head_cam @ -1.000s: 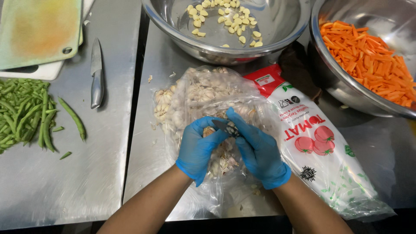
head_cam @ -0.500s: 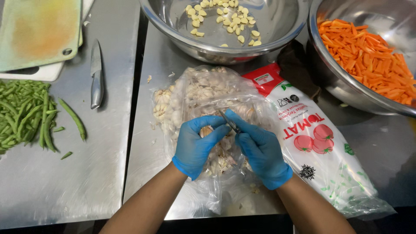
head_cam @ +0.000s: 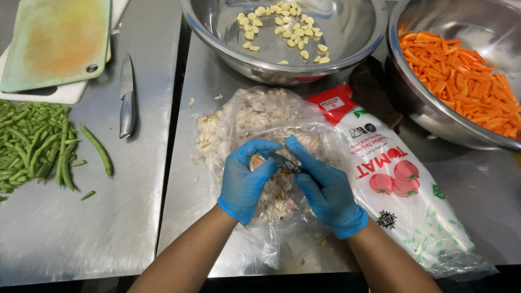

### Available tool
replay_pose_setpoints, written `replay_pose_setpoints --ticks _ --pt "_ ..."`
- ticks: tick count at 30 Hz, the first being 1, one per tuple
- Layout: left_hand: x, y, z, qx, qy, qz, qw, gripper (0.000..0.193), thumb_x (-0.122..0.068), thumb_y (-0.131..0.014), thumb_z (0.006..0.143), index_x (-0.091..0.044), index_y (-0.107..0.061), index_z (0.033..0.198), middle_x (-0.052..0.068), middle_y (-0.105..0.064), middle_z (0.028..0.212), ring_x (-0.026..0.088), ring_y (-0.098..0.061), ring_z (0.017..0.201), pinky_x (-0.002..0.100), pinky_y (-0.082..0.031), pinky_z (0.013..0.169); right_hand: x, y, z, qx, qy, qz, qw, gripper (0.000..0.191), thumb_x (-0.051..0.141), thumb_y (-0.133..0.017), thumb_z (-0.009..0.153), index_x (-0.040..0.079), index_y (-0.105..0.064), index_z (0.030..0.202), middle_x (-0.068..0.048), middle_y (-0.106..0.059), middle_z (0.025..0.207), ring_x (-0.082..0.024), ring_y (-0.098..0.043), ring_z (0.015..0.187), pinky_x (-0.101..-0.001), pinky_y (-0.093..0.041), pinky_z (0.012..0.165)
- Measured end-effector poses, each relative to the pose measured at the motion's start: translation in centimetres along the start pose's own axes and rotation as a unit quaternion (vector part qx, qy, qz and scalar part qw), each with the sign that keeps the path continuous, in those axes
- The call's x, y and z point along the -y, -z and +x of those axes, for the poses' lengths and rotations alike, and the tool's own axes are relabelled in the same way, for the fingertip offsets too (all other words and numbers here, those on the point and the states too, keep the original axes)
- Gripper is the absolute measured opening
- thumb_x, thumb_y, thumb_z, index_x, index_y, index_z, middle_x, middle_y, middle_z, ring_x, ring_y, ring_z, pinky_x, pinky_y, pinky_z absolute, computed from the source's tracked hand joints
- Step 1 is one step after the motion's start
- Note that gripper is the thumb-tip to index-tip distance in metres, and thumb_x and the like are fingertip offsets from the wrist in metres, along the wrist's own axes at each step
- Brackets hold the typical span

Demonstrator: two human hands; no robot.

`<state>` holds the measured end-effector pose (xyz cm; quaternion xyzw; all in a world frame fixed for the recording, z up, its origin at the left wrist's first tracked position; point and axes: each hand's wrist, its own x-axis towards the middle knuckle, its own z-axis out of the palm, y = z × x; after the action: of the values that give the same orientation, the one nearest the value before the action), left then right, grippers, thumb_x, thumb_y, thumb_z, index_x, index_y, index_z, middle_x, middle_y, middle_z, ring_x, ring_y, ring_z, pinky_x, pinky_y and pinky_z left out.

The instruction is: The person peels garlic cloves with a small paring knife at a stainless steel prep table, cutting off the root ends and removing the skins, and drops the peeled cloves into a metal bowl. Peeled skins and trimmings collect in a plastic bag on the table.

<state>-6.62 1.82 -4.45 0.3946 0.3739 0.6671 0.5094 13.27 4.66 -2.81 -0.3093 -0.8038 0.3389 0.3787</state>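
Both my hands wear blue gloves and work over a clear plastic bag [head_cam: 247,116] full of unpeeled garlic and papery skins. My left hand [head_cam: 245,182] pinches a garlic clove [head_cam: 256,161] between thumb and fingers. My right hand [head_cam: 325,190] grips a small knife [head_cam: 281,161], its blade touching the clove. Beyond the bag stands a steel bowl [head_cam: 347,49] with several peeled garlic cloves [head_cam: 282,27] in it.
A second steel bowl [head_cam: 429,116] at the right holds carrot sticks [head_cam: 461,76]. A printed plastic package [head_cam: 401,179] lies beside my right hand. To the left are green beans [head_cam: 38,144], a knife [head_cam: 126,97] and stacked cutting boards [head_cam: 54,38] on the steel table.
My hands have shifted slightly and turned the clove; the small knife blade now rests against it. Everything else stays where it was.
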Motion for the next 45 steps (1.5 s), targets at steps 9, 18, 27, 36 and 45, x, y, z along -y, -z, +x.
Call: replay_pose_setpoints --ticks 9,18,27,36,45 --pt "0.7 0.4 0.2 0.009 0.054 -0.055 0.997 0.022 0.004 -0.063 0.092 -0.002 -0.073 0.111 0.007 -0.074 0.104 0.016 -0.071 0.097 0.03 -0.059 0.088 0.8 0.4 0.5 0.041 0.009 0.04 0.998 0.048 0.005 -0.058 0.102 0.007 -0.052 0.15 -0.013 -0.072 0.128 -0.016 -0.069 0.105 -0.0296 -0.054 0.093" --pt "0.5 0.6 0.0 0.014 0.059 -0.011 0.998 0.023 0.003 -0.064 0.092 -0.002 -0.075 0.111 0.007 -0.076 0.103 0.015 -0.071 0.094 0.029 -0.057 0.084 0.3 0.5 0.3 0.037 0.016 0.007 0.999 0.047 0.006 -0.058 0.102 0.011 -0.055 0.149 -0.011 -0.073 0.123 -0.017 -0.07 0.104 -0.0295 -0.054 0.093" --pt "0.0 0.2 0.0 0.022 0.06 0.017 0.998 0.022 -0.003 -0.068 0.094 -0.002 -0.077 0.115 0.006 -0.075 0.107 0.011 -0.068 0.094 0.027 -0.054 0.08 -1.0 0.0 -0.3 0.01 -0.15 0.182 0.972 0.046 0.01 -0.055 0.101 0.008 -0.059 0.147 -0.002 -0.066 0.087 -0.008 -0.055 0.072 -0.0239 -0.048 0.067" --pt "-0.7 -0.4 0.1 0.003 0.101 -0.017 0.995 0.021 -0.008 -0.071 0.091 -0.005 -0.075 0.111 0.004 -0.075 0.103 0.007 -0.066 0.085 0.022 -0.053 0.072 -1.0 -0.6 -0.2 -0.023 -0.191 0.246 0.95 0.043 0.016 -0.054 0.105 0.004 -0.06 0.145 -0.002 -0.064 0.086 -0.007 -0.051 0.068 -0.0221 -0.045 0.061" --pt "-1.4 0.0 0.5 0.049 0.105 -0.077 0.99 0.027 -0.01 -0.067 0.092 -0.005 -0.073 0.118 0.003 -0.075 0.109 0.003 -0.056 0.076 0.019 -0.042 0.061 -3.1 -0.1 0.6 -0.086 -0.291 0.31 0.901 0.035 0.029 -0.049 0.111 -0.002 -0.065 0.117 -0.004 -0.058 0.072 -0.009 -0.045 0.053 -0.0251 -0.036 0.046"
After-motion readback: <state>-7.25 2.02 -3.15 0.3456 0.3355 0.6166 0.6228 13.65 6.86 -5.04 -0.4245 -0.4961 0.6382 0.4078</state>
